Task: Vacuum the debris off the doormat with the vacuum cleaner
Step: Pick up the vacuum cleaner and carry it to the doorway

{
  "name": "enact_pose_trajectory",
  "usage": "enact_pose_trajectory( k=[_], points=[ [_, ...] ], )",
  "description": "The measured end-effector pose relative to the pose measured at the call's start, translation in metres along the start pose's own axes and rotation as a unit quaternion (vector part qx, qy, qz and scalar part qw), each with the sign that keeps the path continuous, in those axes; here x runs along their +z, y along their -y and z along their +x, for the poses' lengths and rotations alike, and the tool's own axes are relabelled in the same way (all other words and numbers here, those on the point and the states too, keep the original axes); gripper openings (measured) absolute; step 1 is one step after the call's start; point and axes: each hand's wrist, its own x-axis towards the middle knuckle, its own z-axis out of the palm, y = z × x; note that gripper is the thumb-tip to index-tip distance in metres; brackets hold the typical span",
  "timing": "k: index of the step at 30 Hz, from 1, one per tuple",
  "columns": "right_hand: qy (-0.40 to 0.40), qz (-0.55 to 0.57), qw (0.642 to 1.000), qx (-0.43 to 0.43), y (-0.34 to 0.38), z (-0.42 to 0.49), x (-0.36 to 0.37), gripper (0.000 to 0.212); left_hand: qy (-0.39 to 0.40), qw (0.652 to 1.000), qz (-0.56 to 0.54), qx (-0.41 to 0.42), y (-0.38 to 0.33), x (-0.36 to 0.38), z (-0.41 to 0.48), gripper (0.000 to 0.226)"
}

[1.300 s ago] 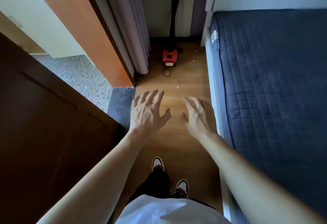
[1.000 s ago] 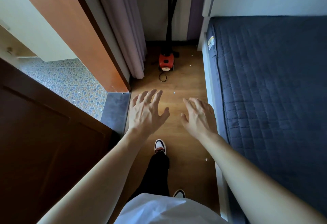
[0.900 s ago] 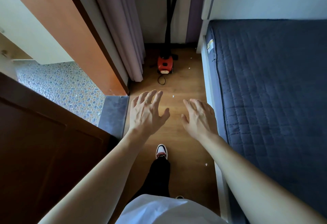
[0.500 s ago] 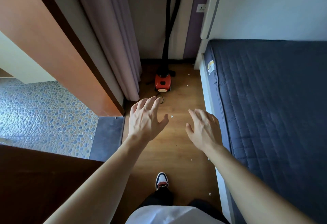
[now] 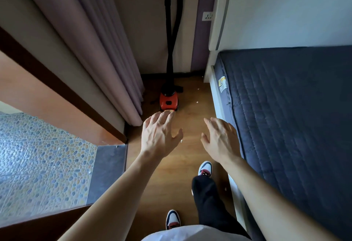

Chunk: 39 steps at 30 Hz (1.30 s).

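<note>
In the head view we are at the fetching step. Our left hand [image 5: 160, 136] and right hand [image 5: 221, 139] are empty, fingers spread, held out over the wooden floor [image 5: 171, 166]. The red vacuum cleaner [image 5: 168, 101] stands ahead by the far wall, beside the curtain [image 5: 106, 56], not yet grasped. Next, we judge, we must step closer, take hold of it and carry it to the grey doormat [image 5: 106, 170] at the doorway on our left. The tag [image 5: 222, 86] on the mattress [image 5: 295, 126] is too small to read.

Single head-worn wide-angle view, steeply down and forward along the wooden floor [image 5: 190, 124] between curtain [image 5: 95, 40] and mattress [image 5: 295, 126]
</note>
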Motion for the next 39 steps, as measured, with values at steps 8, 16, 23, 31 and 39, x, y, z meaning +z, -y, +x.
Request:
enact_pose_trajectory(
  k=[8, 16, 23, 31, 39],
  points=[
    [0.002, -0.018, 1.0, -0.02, -0.048, 0.124, -0.068, 0.053, 0.01, 0.999, 0.021, -0.034, -0.055, 0.014, 0.132, 0.065],
    [-0.07, -0.069, 0.993, -0.061, -0.098, 0.235, -0.104, 0.041, 0.002, 0.999, 0.014, -0.052, -0.084, 0.034, 0.223, 0.064],
    [-0.036, -0.073, 0.993, -0.082, -0.1, 0.294, -0.091, 0.049, 0.022, 0.996, 0.017, -0.081, -0.078, 0.047, 0.274, 0.065],
    [-0.007, -0.092, 0.991, -0.099, -0.087, 0.39, -0.066, 0.05, 0.038, 0.992, 0.003, -0.121, -0.034, 0.081, 0.354, 0.064],
    [0.018, -0.114, 0.982, -0.149, -0.041, 0.529, -0.051, 0.049, 0.046, 0.984, -0.013, -0.171, 0.029, 0.096, 0.46, 0.067]
  ],
)
